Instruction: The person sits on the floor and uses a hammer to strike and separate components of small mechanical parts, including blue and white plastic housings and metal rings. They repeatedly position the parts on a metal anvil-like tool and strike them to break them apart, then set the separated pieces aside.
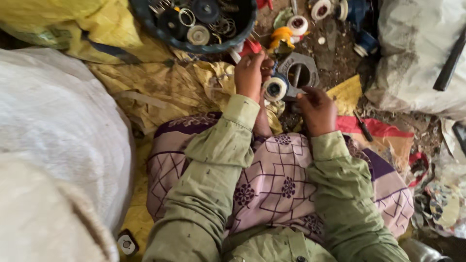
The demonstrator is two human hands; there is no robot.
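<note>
The ground is bare dirt littered with scrap, with yellow sheeting spread over it and bulging white sacks (58, 121) on either side of the seated person. The left hand (251, 73) is closed in a pinch on a small round white wheel-like part with a dark hub (275, 89), held just above the lap. Its flat face is turned up toward the camera, so its axis points upward and it has no real long side. It looks like hard plastic or metal: stiff, light, not fragile, best taken by the rim. The right hand (316, 107), fingers curled, rests on the near edge of a grey metal plate with a round hole (298, 73), which lies flat just beyond the wheel and looks heavier. Beyond the left hand stands a dark basket of rings and discs (194, 24).
</note>
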